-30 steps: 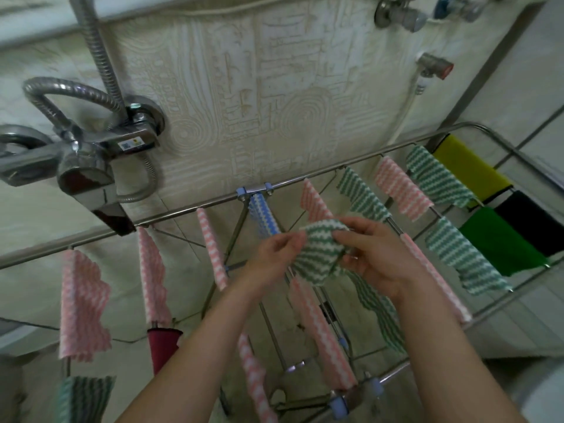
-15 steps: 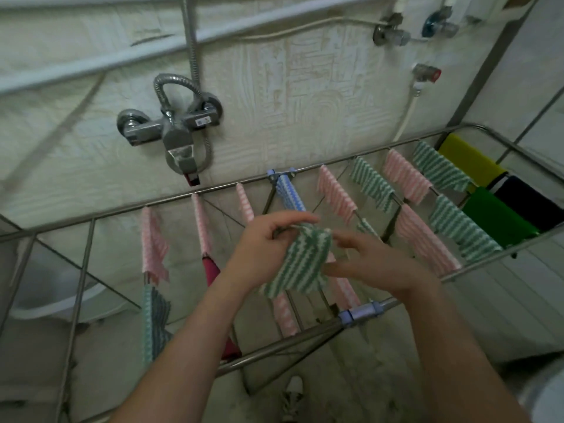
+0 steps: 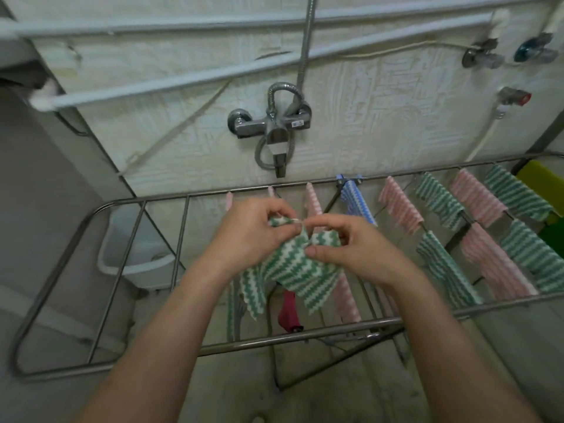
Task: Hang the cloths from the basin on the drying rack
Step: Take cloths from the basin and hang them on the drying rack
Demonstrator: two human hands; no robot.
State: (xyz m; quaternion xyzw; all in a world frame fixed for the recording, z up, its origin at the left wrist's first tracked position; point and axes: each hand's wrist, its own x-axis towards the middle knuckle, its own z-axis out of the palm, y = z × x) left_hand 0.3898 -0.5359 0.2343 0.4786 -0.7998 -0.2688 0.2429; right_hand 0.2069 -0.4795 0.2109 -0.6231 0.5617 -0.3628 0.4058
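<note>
A green-and-white zigzag cloth (image 3: 293, 273) hangs crumpled between both hands above the middle of the steel drying rack (image 3: 305, 334). My left hand (image 3: 253, 230) pinches its top edge, and my right hand (image 3: 351, 242) pinches the same edge just beside it. Several pink, green and blue striped cloths (image 3: 399, 206) hang on the rack's rails to the right. The rails on the left end (image 3: 122, 270) are bare. A white basin (image 3: 134, 254) sits below the rack's left part, against the wall.
A chrome shower mixer (image 3: 274, 126) with hose is on the wall above the rack. Yellow (image 3: 543, 181) and green cloths hang at the far right. A dark red item (image 3: 288, 309) hangs under the rack's middle. White pipes run along the wall.
The view has pulled back and swung left, so the rack's bare left end and the basin show. Both hands moved together with the green cloth, which now hangs more unfolded.
</note>
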